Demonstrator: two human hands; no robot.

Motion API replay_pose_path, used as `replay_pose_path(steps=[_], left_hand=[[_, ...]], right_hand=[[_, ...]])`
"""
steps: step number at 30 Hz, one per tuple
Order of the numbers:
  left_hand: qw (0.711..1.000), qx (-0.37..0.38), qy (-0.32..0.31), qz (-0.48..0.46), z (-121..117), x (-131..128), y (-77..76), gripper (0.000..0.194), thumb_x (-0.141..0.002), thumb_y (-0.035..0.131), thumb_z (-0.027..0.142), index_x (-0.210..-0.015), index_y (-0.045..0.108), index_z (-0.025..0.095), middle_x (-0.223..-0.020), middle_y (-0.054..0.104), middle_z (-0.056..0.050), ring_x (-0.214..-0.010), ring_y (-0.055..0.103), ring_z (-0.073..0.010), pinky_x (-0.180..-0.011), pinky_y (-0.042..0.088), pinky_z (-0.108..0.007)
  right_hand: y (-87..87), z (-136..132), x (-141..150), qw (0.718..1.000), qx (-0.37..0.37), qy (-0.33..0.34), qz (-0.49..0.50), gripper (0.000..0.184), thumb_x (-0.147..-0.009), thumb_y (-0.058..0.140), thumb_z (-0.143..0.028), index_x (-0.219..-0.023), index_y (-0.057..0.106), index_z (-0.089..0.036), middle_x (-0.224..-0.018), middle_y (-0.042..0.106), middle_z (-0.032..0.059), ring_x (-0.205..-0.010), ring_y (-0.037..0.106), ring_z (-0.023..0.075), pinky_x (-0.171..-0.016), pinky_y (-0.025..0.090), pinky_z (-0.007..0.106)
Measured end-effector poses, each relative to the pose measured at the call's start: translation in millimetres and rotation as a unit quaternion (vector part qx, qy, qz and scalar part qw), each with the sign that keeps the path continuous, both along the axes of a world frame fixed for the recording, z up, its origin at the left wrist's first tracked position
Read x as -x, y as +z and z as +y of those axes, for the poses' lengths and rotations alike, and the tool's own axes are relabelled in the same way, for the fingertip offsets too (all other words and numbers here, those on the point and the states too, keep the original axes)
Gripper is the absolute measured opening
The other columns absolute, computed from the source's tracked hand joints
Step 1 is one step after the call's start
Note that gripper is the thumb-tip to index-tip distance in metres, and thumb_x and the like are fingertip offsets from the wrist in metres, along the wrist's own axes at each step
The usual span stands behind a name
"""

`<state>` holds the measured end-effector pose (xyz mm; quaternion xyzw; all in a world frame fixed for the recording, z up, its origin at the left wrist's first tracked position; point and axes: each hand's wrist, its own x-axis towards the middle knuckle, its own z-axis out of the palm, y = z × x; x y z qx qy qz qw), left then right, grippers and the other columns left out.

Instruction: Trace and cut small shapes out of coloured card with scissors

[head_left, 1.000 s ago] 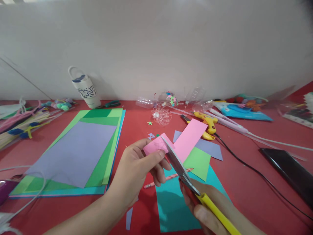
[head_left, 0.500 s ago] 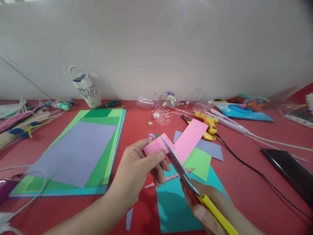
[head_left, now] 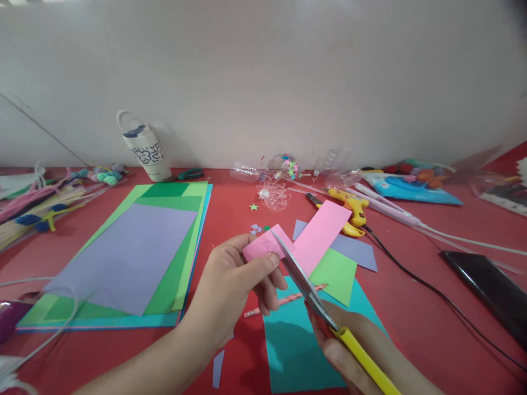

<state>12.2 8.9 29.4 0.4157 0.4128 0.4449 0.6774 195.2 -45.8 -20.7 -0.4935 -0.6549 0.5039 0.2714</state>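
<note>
Between the thumb and fingers of my left hand [head_left: 242,274] is a small piece of pink paper [head_left: 263,244] with faint pencil lines on it, perhaps a star. My right hand [head_left: 346,345] grips yellow-handled scissors [head_left: 307,285], whose blades lie along the right side of the pink piece, the tips near its upper edge. Below the hands lies a teal sheet [head_left: 304,351] with a pink pencil [head_left: 296,296] across its top. A pink strip [head_left: 323,233] and a light green piece [head_left: 335,277] lie just beyond the scissors.
Stacked coloured sheets [head_left: 123,258] lie at left, with a white tumbler [head_left: 148,153] behind them. A yellow glue gun [head_left: 354,206] with a black cord and a black phone [head_left: 486,291] are on the right. Small cut stars [head_left: 253,207] lie mid-table. Clear plastic bottles [head_left: 245,171] stand by the wall.
Almost nothing differs. Both hands, the pink paper and the scissors keep their places; the whole view has shifted very slightly.
</note>
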Motion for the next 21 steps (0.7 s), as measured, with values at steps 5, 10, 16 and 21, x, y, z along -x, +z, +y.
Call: replay_pose_path(steps=[5,10,16,21], left_hand=[[1.0,0.0,0.0,0.001,0.4,0.1,0.4,0.014,-0.08,0.061,0.021,-0.068,0.057,0.015,-0.054,0.064,0.0,-0.034,0.051,-0.0062,-0.036,0.042,-0.016],[1.0,0.002,-0.001,-0.004,0.0,0.3,0.8,0.015,-0.08,0.061,0.021,-0.067,0.057,0.015,-0.054,0.064,0.001,-0.034,0.051,-0.0061,-0.035,0.042,-0.015],[1.0,0.002,-0.001,0.0,0.4,0.6,0.6,0.014,-0.081,0.06,0.02,-0.068,0.057,0.015,-0.054,0.064,0.001,-0.034,0.051,-0.0057,-0.035,0.041,-0.015],[1.0,0.009,-0.001,-0.001,0.3,1.2,1.8,0.014,-0.08,0.061,0.02,-0.067,0.057,0.015,-0.053,0.064,0.001,-0.034,0.051,-0.0058,-0.035,0.04,-0.014]], right_hand=[[-3.8,-0.7,-3.3,1.0,0.024,-0.005,-0.006,0.054,-0.08,0.037,-0.075,-0.07,0.036,-0.022,-0.057,0.027,-0.0058,-0.05,0.024,0.0109,-0.046,0.023,0.025],[-24.0,2.6,-8.0,0.999,0.036,0.003,0.021,0.055,-0.075,0.044,-0.076,-0.068,0.038,-0.022,-0.055,0.028,-0.0053,-0.049,0.025,0.011,-0.045,0.022,0.026],[-54.5,8.9,-9.3,0.997,0.07,0.013,0.032,0.057,-0.071,0.049,-0.078,-0.064,0.038,-0.023,-0.051,0.028,-0.0059,-0.048,0.025,0.0113,-0.045,0.024,0.026],[-29.4,3.7,-9.4,0.998,0.054,0.004,0.031,0.051,-0.077,0.047,-0.072,-0.068,0.039,-0.022,-0.056,0.028,-0.0052,-0.05,0.025,0.0116,-0.048,0.024,0.026]])
